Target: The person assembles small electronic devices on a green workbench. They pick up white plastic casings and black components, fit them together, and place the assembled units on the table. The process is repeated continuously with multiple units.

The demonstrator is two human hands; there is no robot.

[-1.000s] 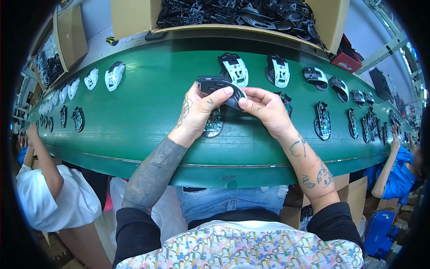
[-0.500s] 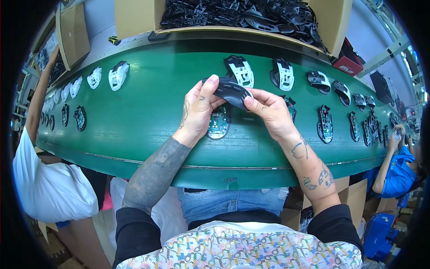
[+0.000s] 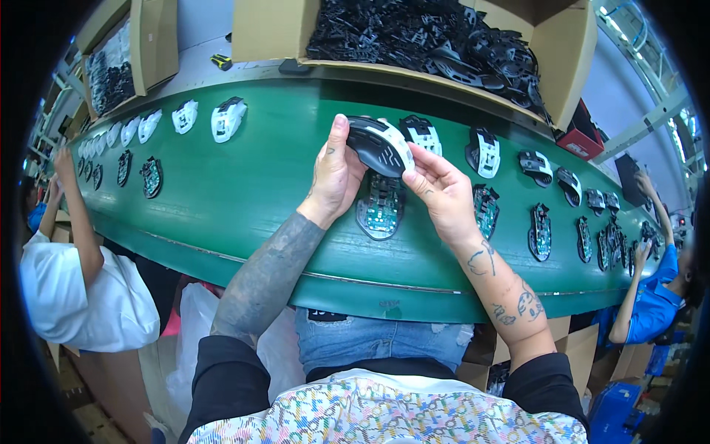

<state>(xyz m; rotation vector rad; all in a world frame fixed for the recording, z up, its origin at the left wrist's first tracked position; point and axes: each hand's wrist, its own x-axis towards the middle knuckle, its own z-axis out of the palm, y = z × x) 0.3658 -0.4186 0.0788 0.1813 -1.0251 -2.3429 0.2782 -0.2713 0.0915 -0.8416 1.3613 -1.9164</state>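
Between my two hands is a computer mouse top shell (image 3: 379,146), held tilted above the green belt (image 3: 281,200). Its side piece is black with slanted ridges, and its upper part is white. My left hand (image 3: 335,176) grips the left end, thumb pointing up. With thumb and fingers, my right hand (image 3: 442,185) pinches the lower right end. Directly below lies a mouse base with a green circuit board (image 3: 380,213), its top partly covered by the shell. Just behind rests another white and black shell (image 3: 421,135); a second mouse base (image 3: 485,209) is right of my right hand.
White shells (image 3: 229,120) and circuit-board bases (image 3: 151,177) line the belt leftward; more shells (image 3: 484,152) and bases (image 3: 541,231) continue rightward. A carton of black parts (image 3: 436,55) stands behind, near a red box (image 3: 580,140). Co-workers in white (image 3: 81,296) and blue (image 3: 651,285) sit either side.
The shell in my hands has been turned, so its white part now shows. The view has shifted left. The left co-worker's arm has come down from the carton; the right one's arm is now stretched out.
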